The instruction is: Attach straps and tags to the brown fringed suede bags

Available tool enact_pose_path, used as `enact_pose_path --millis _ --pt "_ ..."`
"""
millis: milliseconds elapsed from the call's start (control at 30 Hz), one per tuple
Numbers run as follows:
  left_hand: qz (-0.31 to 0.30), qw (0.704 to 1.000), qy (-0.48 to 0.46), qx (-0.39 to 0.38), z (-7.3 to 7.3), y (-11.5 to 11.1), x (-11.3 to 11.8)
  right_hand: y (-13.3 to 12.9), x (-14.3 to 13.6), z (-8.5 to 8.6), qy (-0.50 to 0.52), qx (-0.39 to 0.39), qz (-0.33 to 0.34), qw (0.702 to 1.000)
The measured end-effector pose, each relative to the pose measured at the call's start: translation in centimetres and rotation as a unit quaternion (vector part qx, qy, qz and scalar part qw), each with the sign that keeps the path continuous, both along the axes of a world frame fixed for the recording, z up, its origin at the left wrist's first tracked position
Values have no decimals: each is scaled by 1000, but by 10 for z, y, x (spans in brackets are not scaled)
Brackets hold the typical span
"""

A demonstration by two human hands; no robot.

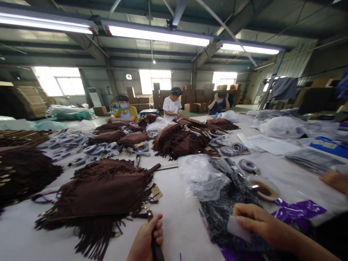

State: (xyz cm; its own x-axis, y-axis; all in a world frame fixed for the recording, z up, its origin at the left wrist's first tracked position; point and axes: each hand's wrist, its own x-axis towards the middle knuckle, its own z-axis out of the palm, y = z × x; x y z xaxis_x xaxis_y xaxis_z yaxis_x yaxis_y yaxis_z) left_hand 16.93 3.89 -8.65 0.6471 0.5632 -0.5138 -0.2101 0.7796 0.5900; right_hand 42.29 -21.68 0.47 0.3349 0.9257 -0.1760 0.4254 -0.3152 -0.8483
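My left hand [149, 235] is closed round a dark brown strap [157, 249] at the bottom centre, just below the metal clasp of a brown fringed bag [100, 192]. The bag lies flat on the white table [174, 217], and a tan tag [156, 193] sticks out at its right side. At the lower right my right hand [254, 221] pinches a small white piece [238, 229], paper or film, between thumb and fingers. Under it lies a dark speckled cloth [225, 195]. Crumpled clear plastic [202, 175] rests on the cloth's upper left part.
Brown fringed bags [179, 141] and wrapped straps [106, 148] cover the table's middle. More bags [21, 174] lie at left. A tape roll [263, 188] and purple packaging [299, 212] lie right, near another person's hand [335, 180]. Three people are across the table.
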Motion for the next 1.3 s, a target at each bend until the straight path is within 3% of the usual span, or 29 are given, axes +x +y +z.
enact_pose_path --millis 67,133,300,433,600,733,800,933,1067,1133,1233,1300 --pt "-9 1000 -2 6 6 -4 0 27 -23 5 140 -4 15 990" --pt "-15 1000 -9 3 12 -8 -2 64 -48 -3 197 7 17 980" --pt "-28 998 -47 16 21 -12 -17 158 -106 -41 214 19 6 977" --pt "-28 994 -57 86 12 -14 -27 197 -132 -63 191 -1 8 982" --pt "27 996 1 85 -6 -12 -29 195 -133 -72 204 7 23 979" --pt "14 996 3 85 -5 -12 -27 182 -128 -66 172 86 106 976" --pt "15 995 23 96 0 -13 -25 184 -130 -65 141 89 80 983" --pt "23 991 56 116 1 -16 -22 197 -136 -69 155 49 -35 986" --pt "10 989 91 119 -1 -20 -31 196 -129 -67 141 64 -46 987" --pt "-25 989 89 118 7 -20 -44 188 -122 -64 108 67 -39 991" --pt "-77 990 48 111 30 -14 -63 175 -118 -61 90 51 -27 994" --pt "-64 993 22 99 46 -5 -69 169 -122 -61 102 37 -19 994"
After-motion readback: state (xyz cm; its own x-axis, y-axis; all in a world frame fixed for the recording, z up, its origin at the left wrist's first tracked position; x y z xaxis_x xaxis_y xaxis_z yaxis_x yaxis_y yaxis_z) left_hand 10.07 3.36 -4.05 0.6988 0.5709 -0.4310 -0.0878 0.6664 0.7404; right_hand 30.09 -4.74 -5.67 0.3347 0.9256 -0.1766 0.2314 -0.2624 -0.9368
